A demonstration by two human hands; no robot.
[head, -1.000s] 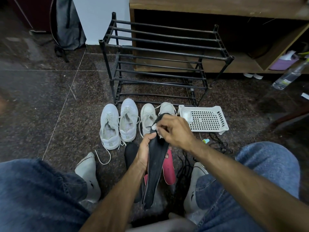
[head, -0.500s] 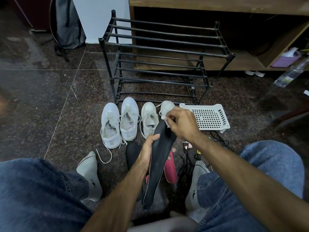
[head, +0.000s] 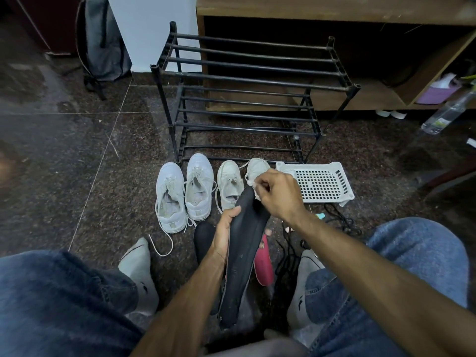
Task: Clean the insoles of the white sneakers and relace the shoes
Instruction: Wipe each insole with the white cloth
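Wiping has reached the insole [head: 242,253] toe: my right hand [head: 277,194] pinches the wipe [head: 253,186] there, up from mid-sole a second ago. Left hand [head: 224,233] grips its edge, sneakers [head: 198,186] at twelve o'clock.

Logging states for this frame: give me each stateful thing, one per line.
Black insole: out of shoe, gripped by left hand.
White cloth: pinched by right hand at the insole's toe end.
White sneakers: four on the floor, laces loose.
Shoe rack: no shoes on it.
White basket: upside down.
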